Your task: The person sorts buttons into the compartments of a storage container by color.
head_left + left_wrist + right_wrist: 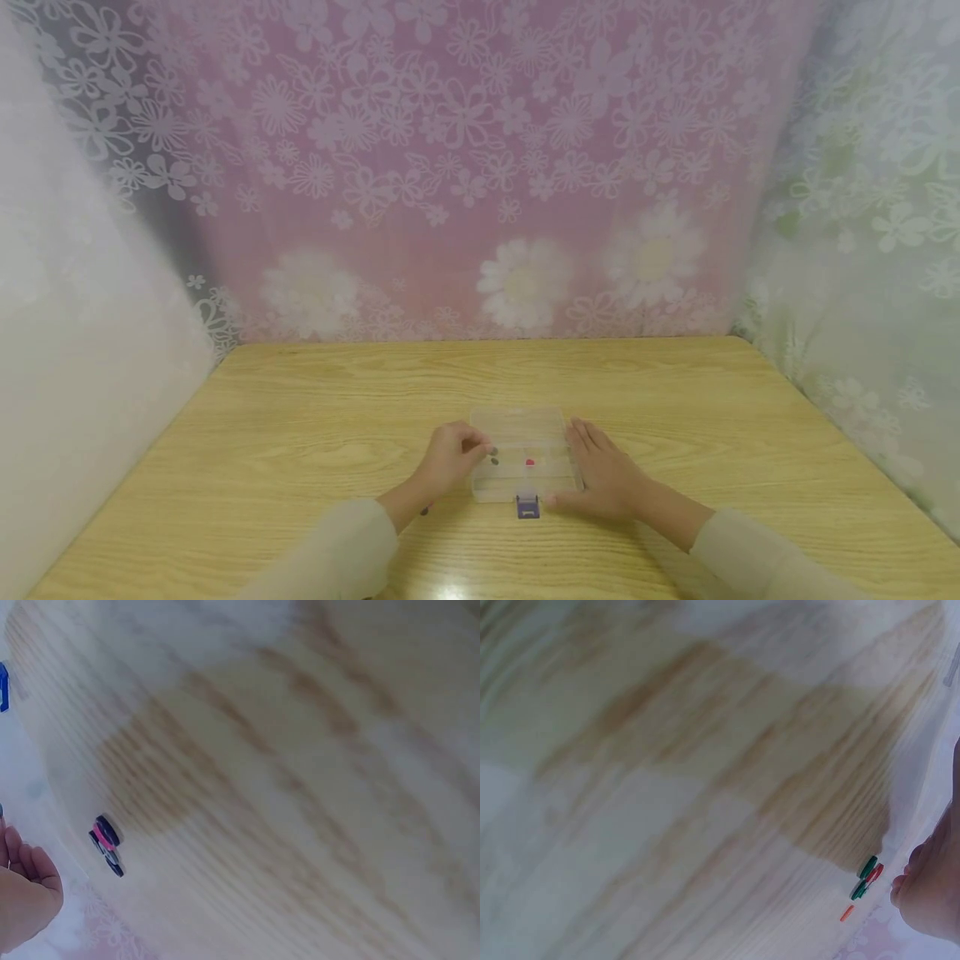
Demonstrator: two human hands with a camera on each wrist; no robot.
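A clear plastic box [517, 417] with divided compartments and a blue latch [528, 507] at its near side lies on the table. My left hand [447, 456] is at its left part, thumb and fingers pinching a small dark disc [494, 451]. Just below that lies another dark disc [495, 462], and a small red piece [530, 462] is in the box's middle. My right hand [609, 477] rests along the box's right side, its fingers extended. In the left wrist view, my left hand [30, 889] shows at the edge, its fingertips mostly cut off.
On the wooden table [300, 400], small black and pink pieces [106, 844] lie near the left hand. Green and red pieces [868, 877] and an orange piece [847, 913] lie near the right hand. A flowered curtain [480, 167] hangs behind the table.
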